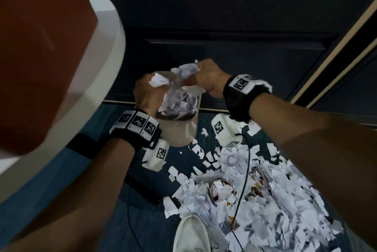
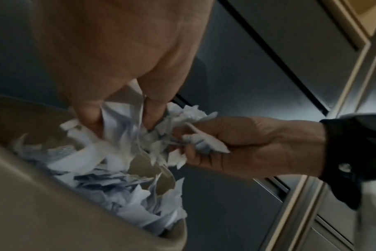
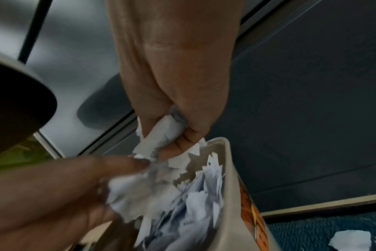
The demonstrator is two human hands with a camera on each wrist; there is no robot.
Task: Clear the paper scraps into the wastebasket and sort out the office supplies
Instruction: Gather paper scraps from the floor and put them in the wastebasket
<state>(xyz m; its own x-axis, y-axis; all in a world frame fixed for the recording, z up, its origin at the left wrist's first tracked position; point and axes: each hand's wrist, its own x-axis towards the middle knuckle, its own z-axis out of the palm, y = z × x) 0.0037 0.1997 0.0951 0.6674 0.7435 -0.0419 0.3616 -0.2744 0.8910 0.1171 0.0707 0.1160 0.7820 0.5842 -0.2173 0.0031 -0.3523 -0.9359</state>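
A beige wastebasket (image 1: 180, 134) stands on the carpet, filled near its rim with white paper scraps (image 1: 177, 102). Both hands hover over its mouth. My left hand (image 1: 154, 87) grips a wad of scraps (image 1: 158, 82) at the near-left rim. My right hand (image 1: 199, 74) clutches another wad (image 1: 185, 70) at the far rim. The left wrist view has my left hand (image 2: 122, 110) pinching paper above the basket rim (image 2: 54, 212), while my right hand (image 2: 182, 146) holds scraps beside it. In the right wrist view my right hand (image 3: 172, 135) squeezes a crumpled piece over the basket rim (image 3: 232, 186).
A big heap of torn paper (image 1: 275, 190) covers the blue carpet (image 1: 114, 200) at lower right, with a small cup (image 1: 221, 190) half buried in it. A white shoe (image 1: 191, 231) and a thin cable (image 1: 247, 170) lie there. A dark cabinet (image 1: 224, 37) stands behind; a white-edged table (image 1: 110, 51) is at left.
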